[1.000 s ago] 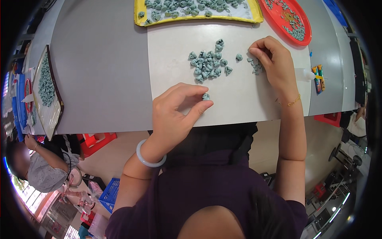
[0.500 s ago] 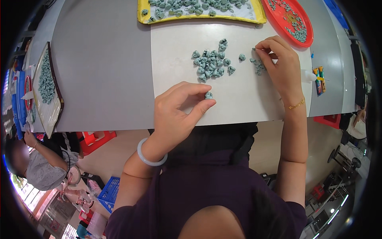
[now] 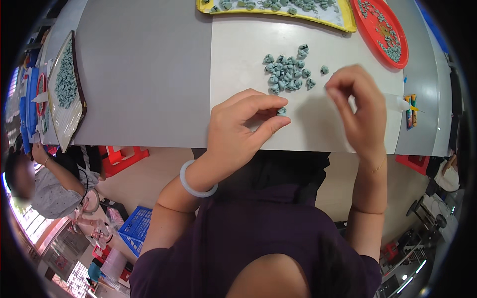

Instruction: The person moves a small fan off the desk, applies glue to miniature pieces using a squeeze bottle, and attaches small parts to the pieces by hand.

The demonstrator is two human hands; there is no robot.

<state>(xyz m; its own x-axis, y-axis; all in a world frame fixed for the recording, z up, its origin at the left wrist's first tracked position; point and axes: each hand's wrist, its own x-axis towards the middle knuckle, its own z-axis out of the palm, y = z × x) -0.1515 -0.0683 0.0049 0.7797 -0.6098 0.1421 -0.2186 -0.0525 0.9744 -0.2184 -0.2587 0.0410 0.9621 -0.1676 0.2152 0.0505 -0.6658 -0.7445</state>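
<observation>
My left hand (image 3: 241, 124) pinches a small grey-green moulded piece (image 3: 282, 111) between thumb and forefinger, just above the white board near the table's front edge. To its right is my right hand (image 3: 362, 111), raised, its thumb and fingertips drawn together in a pinch. Motion blurs it, and anything at its fingertips is too small to make out. Beyond my left hand lies a loose heap of similar grey-green pieces (image 3: 286, 74). One single piece (image 3: 324, 70) sits apart from the heap, on its right.
A yellow-rimmed tray (image 3: 278, 18) of more pieces lies at the far side. Beside it is a red plate (image 3: 365, 32) with tiny bits. A white-nozzled bottle (image 3: 397, 103) and coloured tubes (image 3: 411, 113) lie right. Left are a tray (image 3: 74, 109) of bits and another person (image 3: 59, 191).
My right hand has lifted from the small bits and come nearer my body, now blurred. My left hand keeps its pinch on the piece. The whole view has shifted slightly.
</observation>
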